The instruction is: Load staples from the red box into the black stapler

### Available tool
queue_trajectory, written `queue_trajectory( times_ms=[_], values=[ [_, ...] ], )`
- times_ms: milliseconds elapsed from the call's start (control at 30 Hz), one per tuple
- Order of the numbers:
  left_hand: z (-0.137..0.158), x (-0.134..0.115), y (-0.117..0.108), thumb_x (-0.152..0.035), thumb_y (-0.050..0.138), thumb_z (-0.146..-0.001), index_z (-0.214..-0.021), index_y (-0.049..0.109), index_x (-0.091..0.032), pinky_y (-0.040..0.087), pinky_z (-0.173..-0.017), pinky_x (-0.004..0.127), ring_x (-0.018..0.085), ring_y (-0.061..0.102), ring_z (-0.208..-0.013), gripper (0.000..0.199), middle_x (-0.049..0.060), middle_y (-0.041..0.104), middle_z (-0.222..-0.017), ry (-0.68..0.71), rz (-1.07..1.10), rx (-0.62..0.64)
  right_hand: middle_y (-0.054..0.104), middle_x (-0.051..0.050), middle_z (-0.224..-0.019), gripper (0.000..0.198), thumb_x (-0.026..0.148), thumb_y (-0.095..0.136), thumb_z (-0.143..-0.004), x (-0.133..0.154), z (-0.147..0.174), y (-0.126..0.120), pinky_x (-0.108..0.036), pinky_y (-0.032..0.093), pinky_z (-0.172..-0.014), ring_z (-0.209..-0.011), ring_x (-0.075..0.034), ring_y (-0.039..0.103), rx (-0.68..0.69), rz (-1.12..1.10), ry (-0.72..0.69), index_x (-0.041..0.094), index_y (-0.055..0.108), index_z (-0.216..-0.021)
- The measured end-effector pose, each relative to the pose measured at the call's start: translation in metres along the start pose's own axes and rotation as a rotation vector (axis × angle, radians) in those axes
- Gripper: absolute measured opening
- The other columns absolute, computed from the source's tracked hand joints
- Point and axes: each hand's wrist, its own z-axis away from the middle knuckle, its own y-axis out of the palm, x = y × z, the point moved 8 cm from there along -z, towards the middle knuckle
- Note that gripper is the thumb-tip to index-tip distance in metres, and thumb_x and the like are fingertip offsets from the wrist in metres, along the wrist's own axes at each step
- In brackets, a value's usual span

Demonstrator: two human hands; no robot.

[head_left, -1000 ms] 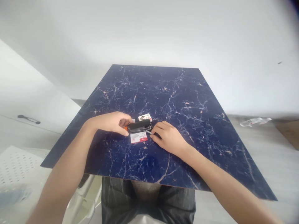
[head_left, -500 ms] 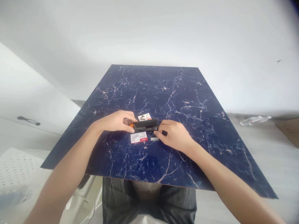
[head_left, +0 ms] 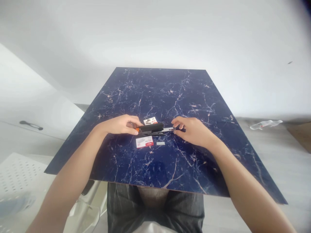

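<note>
A black stapler (head_left: 152,128) with an orange end lies lengthwise across the marble-patterned table. My left hand (head_left: 123,125) grips its orange end between thumb and fingers. From the right end sticks out a narrow metal staple tray (head_left: 168,129). My right hand (head_left: 190,129) pinches the tip of this tray; a small dark part shows between its fingers, too small to name. In front of the stapler lies a white-and-red staple box (head_left: 144,141), with a small strip of staples (head_left: 160,143) beside it. Behind the stapler sits another small white-and-red box (head_left: 150,120), partly covered.
The dark blue table (head_left: 155,97) ends at a white wall behind. A white perforated chair or stool (head_left: 19,174) stands at the lower left. On the floor at the right lie a clear plastic bottle (head_left: 264,124) and a brown cardboard piece (head_left: 301,136).
My right hand has moved right and slightly away from me, and the metal tray now sticks out of the stapler. My left hand stays on the orange end.
</note>
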Motion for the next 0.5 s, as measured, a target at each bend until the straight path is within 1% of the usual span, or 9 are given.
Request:
queue_trajectory(
  times_ms=[67,133,167,233,300,367,433,500],
  values=[
    [0.0,0.001,0.0,-0.042,0.073,-0.091,-0.117,0.078,-0.029,0.052,-0.078,0.029,0.018,0.067,-0.09,0.03,0.004,0.069,-0.117,-0.004,0.02,0.003,0.078,-0.001,-0.096,0.017,0.019,0.069,-0.086,0.002,0.002,-0.011,-0.031,0.055,-0.074,-0.082,-0.019,0.072,-0.027,-0.016,-0.015,0.024,0.071,-0.103],
    [0.0,0.002,0.001,-0.041,0.073,-0.092,-0.118,0.077,-0.029,0.052,-0.078,0.029,0.018,0.066,-0.09,0.03,0.004,0.069,-0.117,-0.007,0.038,0.004,0.078,0.0,-0.09,0.007,0.021,0.067,-0.09,0.014,0.004,-0.01,-0.028,0.053,-0.071,-0.078,-0.017,0.071,-0.007,-0.042,-0.052,0.024,0.072,-0.094],
    [0.0,0.003,0.001,-0.041,0.073,-0.092,-0.119,0.077,-0.029,0.052,-0.078,0.029,0.018,0.066,-0.09,0.03,0.005,0.068,-0.117,-0.008,0.043,0.005,0.077,0.0,-0.086,0.009,0.022,0.064,-0.094,0.022,0.005,-0.004,-0.028,0.052,-0.07,-0.074,-0.016,0.071,0.03,-0.028,-0.077,0.024,0.073,-0.091],
    [-0.001,0.003,0.001,-0.041,0.073,-0.091,-0.119,0.077,-0.028,0.051,-0.078,0.028,0.018,0.066,-0.09,0.03,0.005,0.068,-0.118,-0.008,0.048,0.01,0.077,0.0,-0.079,0.019,0.023,0.058,-0.099,0.038,0.009,0.013,-0.028,0.049,-0.068,-0.069,-0.017,0.07,0.116,0.076,-0.128,0.024,0.075,-0.091],
    [-0.001,0.002,0.002,-0.04,0.073,-0.091,-0.119,0.077,-0.028,0.051,-0.079,0.028,0.018,0.065,-0.091,0.03,0.005,0.068,-0.118,-0.003,0.049,0.016,0.078,-0.003,-0.082,0.021,0.028,0.057,-0.103,0.05,0.013,0.03,-0.03,0.046,-0.066,-0.069,-0.019,0.071,0.161,0.211,-0.169,0.023,0.077,-0.096],
    [-0.001,0.002,0.002,-0.038,0.073,-0.092,-0.12,0.076,-0.028,0.05,-0.08,0.028,0.018,0.065,-0.092,0.03,0.005,0.068,-0.119,0.002,0.047,0.018,0.08,-0.005,-0.09,0.022,0.034,0.058,-0.104,0.056,0.015,0.043,-0.031,0.045,-0.065,-0.074,-0.022,0.073,0.172,0.271,-0.202,0.023,0.078,-0.101],
    [-0.001,0.002,0.002,-0.039,0.073,-0.092,-0.12,0.076,-0.028,0.05,-0.08,0.028,0.018,0.066,-0.092,0.03,0.004,0.068,-0.12,0.0,0.048,0.017,0.079,-0.004,-0.097,0.022,0.033,0.058,-0.105,0.058,0.016,0.05,-0.031,0.047,-0.068,-0.08,-0.022,0.074,0.177,0.256,-0.23,0.024,0.078,-0.101],
    [0.0,0.003,0.002,-0.04,0.074,-0.091,-0.119,0.076,-0.028,0.05,-0.08,0.028,0.018,0.066,-0.092,0.03,0.004,0.068,-0.12,-0.006,0.047,0.012,0.078,-0.005,-0.1,0.021,0.028,0.058,-0.104,0.059,0.017,0.051,-0.03,0.048,-0.071,-0.085,-0.021,0.074,0.162,0.218,-0.246,0.024,0.078,-0.097]
  ],
)
